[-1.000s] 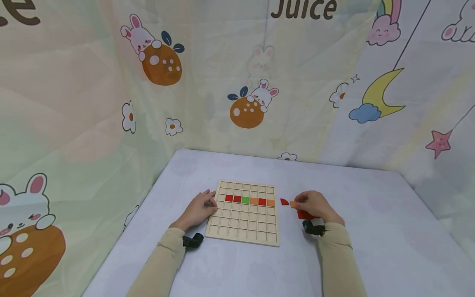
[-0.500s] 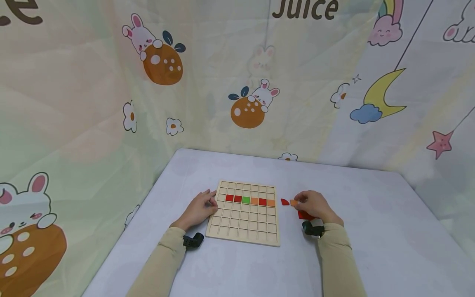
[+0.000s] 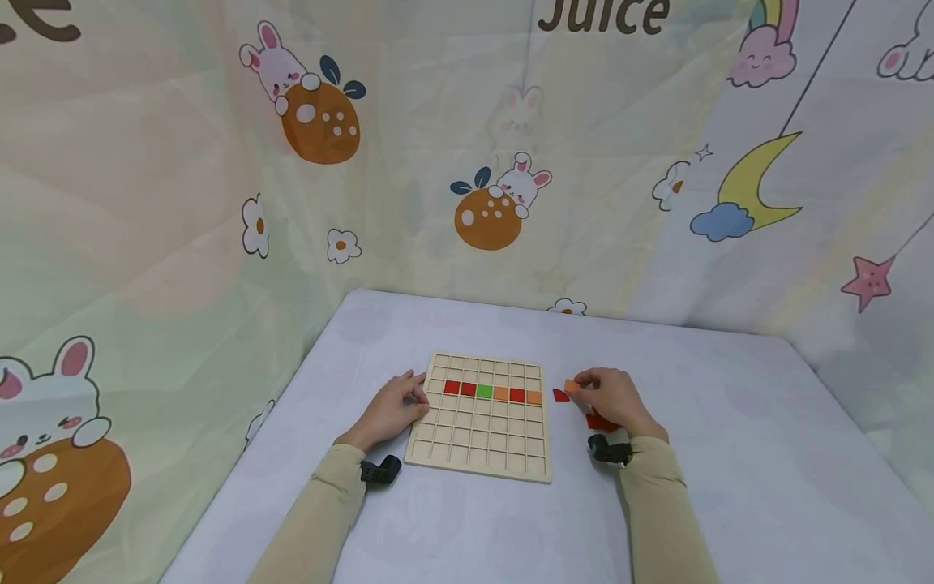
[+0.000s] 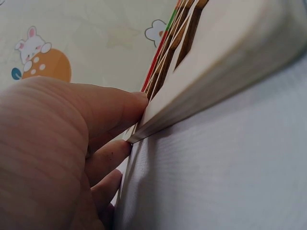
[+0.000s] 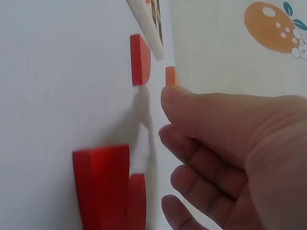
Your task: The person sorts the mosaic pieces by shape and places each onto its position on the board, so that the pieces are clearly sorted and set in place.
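Observation:
A wooden grid board [image 3: 477, 442] lies on the table, one row bearing square tiles: two red, a green [image 3: 485, 391], an orange, a red and an orange. At its left edge my left hand [image 3: 387, 412] holds on, the thumb on the rim and the fingers at the side, as the left wrist view shows. Right of the board, my right hand [image 3: 613, 399] pinches an orange square tile [image 3: 572, 386], seen edge-on above the thumb in the right wrist view. Just below that tile lies a red piece [image 3: 560, 396] with one curved side.
More red pieces [image 3: 601, 422] lie under the right hand, partly hidden; in the right wrist view a thick red block [image 5: 103, 184] stands beside a thinner red one [image 5: 137, 201]. The white table [image 3: 467, 535] meets a printed cloth backdrop behind.
My right hand has lifted the orange tile off the table and moved it slightly up and left, towards the board. The left hand and the board have stayed in place.

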The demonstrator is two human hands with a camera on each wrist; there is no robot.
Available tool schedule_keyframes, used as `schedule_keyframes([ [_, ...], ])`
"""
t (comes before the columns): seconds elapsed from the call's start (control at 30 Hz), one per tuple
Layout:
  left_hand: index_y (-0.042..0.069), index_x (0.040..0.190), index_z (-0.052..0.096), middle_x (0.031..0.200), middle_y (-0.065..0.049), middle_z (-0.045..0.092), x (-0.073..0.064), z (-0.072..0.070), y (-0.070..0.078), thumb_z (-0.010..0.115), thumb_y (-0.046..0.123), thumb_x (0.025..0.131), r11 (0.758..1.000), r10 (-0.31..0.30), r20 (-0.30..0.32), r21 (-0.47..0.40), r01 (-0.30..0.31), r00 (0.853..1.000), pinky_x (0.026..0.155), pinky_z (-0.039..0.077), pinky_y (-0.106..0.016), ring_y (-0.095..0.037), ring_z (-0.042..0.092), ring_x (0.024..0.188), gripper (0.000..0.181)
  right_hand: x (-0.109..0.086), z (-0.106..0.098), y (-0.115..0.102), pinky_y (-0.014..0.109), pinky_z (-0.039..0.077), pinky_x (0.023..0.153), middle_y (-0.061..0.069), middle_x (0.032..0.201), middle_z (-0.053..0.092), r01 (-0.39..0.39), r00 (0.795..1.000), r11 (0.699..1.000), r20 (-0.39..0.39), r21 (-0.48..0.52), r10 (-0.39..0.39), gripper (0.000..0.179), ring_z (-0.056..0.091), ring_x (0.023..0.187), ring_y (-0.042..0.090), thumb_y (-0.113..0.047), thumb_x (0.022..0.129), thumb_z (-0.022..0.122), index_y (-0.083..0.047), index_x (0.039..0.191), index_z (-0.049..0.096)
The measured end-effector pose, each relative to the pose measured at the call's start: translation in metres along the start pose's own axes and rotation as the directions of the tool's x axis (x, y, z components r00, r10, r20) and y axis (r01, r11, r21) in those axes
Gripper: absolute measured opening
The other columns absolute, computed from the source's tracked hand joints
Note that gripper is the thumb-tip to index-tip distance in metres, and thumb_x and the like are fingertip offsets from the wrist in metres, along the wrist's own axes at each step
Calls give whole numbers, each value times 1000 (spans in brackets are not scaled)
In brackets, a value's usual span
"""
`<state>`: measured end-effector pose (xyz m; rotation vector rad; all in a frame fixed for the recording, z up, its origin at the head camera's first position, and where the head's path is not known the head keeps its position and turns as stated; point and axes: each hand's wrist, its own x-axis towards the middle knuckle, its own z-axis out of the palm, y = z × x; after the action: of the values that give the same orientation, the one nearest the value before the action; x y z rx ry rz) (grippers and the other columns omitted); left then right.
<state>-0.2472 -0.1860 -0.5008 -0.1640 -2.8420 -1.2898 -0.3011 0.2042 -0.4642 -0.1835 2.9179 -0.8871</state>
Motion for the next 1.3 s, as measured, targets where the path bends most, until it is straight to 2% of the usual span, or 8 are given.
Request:
schedule_keyframes([
  [0.37,21,78,63,148,-6,47,-2,-1,1,74,15,85,1000,13,-2,-4,-13,1000,123,14,-51,-29,25,147,14,3,8,-7,31,52,69,10,104,66,31,999,1000,-39,-4,-31,29,54,89,26,-19,89,68,-6,114,68],
  [0.57,21,79,63,149,-6,47,-2,-1,1,74,15,85,1000,6,1,-6,-6,1000,122,13,-51,-30,24,147,14,8,15,-17,42,52,86,9,108,67,73,997,997,-24,2,-73,27,53,99,28,-21,89,69,-8,113,69],
  [0.67,21,79,63,149,-6,47,-1,-1,1,74,15,85,1000,7,2,-10,-7,1000,122,13,-52,-30,24,147,14,9,19,-24,45,51,90,7,108,67,94,995,995,-17,13,-94,28,54,104,29,-24,88,71,-9,111,70],
  [0.87,21,79,63,149,-5,47,-2,-2,3,74,15,85,1000,3,5,-21,-3,1000,122,13,-52,-30,24,147,13,8,26,-37,44,52,92,8,113,66,135,991,991,-26,19,-135,27,56,107,30,-22,88,71,-9,111,70],
  [1.1,20,80,63,149,-6,47,-3,-5,7,74,14,85,1000,-6,8,-13,7,1000,122,13,-52,-30,23,147,13,8,36,-51,45,54,93,7,111,66,172,985,984,-29,44,-171,27,58,106,30,-22,88,72,-10,112,70],
  [1.3,20,80,64,149,-5,46,-2,-4,7,74,15,85,1000,-11,17,-13,11,1000,122,13,-52,-30,23,147,13,7,45,-61,42,55,89,6,111,66,193,981,980,-14,43,-193,26,57,99,26,-21,89,71,-11,113,71],
])
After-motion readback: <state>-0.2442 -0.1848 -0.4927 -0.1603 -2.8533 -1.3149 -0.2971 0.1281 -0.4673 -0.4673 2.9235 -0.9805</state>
